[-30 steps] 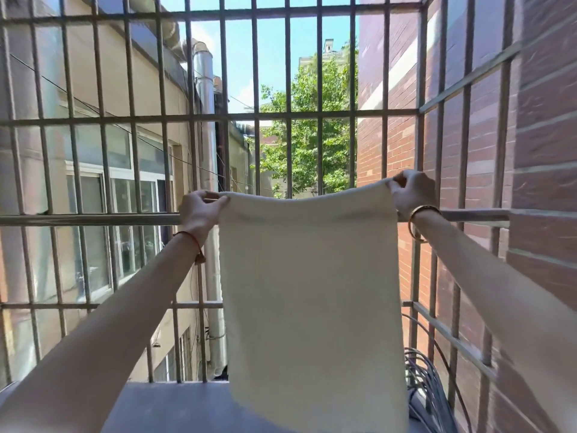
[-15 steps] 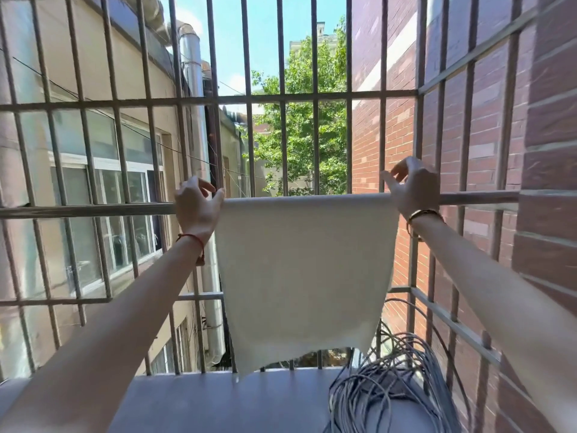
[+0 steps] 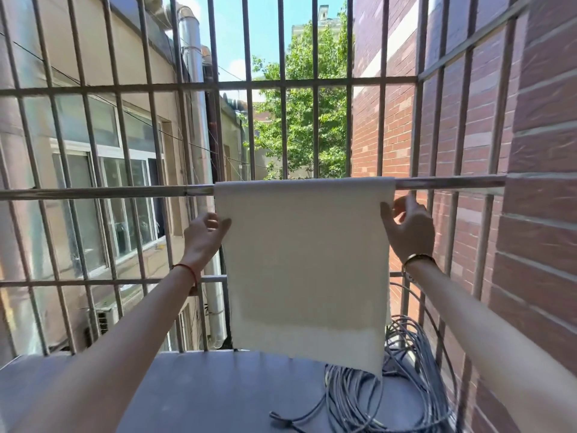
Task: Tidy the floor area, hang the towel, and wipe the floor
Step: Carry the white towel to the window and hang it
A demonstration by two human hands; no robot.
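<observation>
A cream towel (image 3: 306, 264) hangs folded over the horizontal metal rail (image 3: 449, 182) of the window grille, its front flap reaching down to the grey ledge. My left hand (image 3: 203, 239) pinches the towel's left edge a little below the rail, thumb on the front. At the same height my right hand (image 3: 409, 229) pinches the right edge. Both arms are stretched forward. The towel's back flap is hidden.
Vertical and horizontal grille bars (image 3: 281, 85) close off the front and right. A brick wall (image 3: 537, 214) stands at the right. A coil of grey cables (image 3: 390, 385) lies on the grey ledge (image 3: 203, 389) under the towel's right corner.
The towel went from held up in front of the rail to draped over it. Both hands slid down from the rail along the towel's side edges, and the front flap hangs lower.
</observation>
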